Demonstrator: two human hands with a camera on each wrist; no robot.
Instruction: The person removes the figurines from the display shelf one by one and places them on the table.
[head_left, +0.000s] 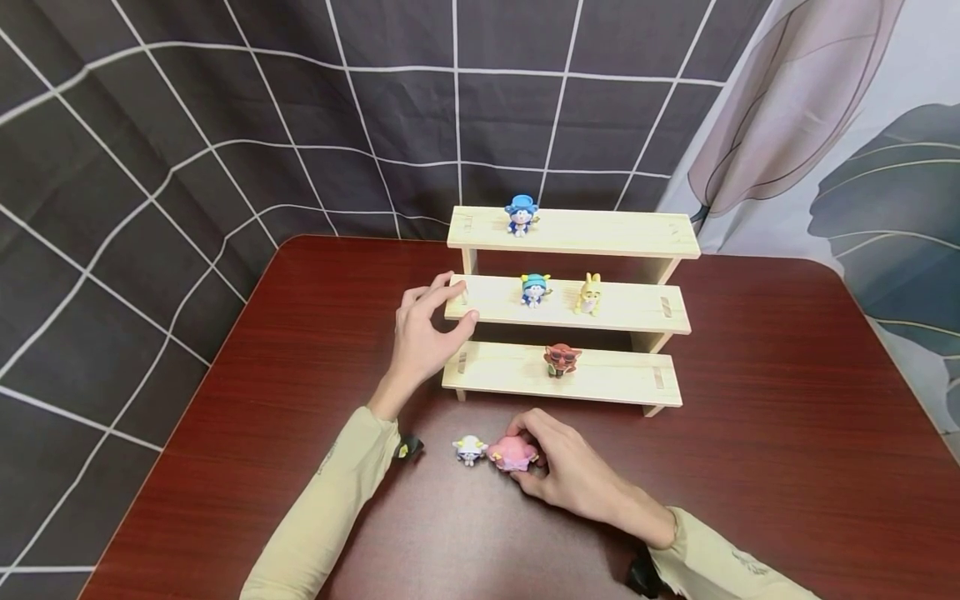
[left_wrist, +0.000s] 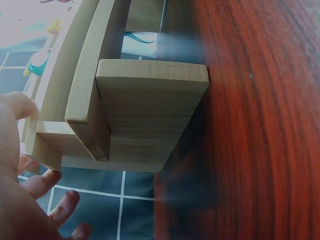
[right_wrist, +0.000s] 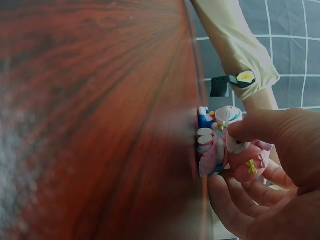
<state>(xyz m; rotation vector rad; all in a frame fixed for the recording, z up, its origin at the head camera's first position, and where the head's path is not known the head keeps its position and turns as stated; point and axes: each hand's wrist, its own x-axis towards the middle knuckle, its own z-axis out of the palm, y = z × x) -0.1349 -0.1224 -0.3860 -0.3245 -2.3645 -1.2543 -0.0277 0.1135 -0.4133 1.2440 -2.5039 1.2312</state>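
My right hand (head_left: 573,471) pinches a pink toy figurine (head_left: 512,454) at the table's front, thumb on one side and fingers on the other. In the right wrist view the figurine (right_wrist: 245,162) shows small bows. Close beside it stands a figurine in a white horned hat (head_left: 469,449). My left hand (head_left: 426,333) grips the left end of the middle step of a three-tier wooden display stand (head_left: 487,310), thumb at the front edge and index finger farther back. In the left wrist view the other fingers (left_wrist: 65,205) spread loosely past the board's end.
A blue-hatted figurine (head_left: 521,215) sits on the top step. On the middle step are a teal-hatted figurine (head_left: 534,290) and a yellow one (head_left: 588,294). A reddish-brown figurine (head_left: 561,360) stands on the lowest step. Behind the table (head_left: 787,400) hangs a dark checked curtain (head_left: 405,108).
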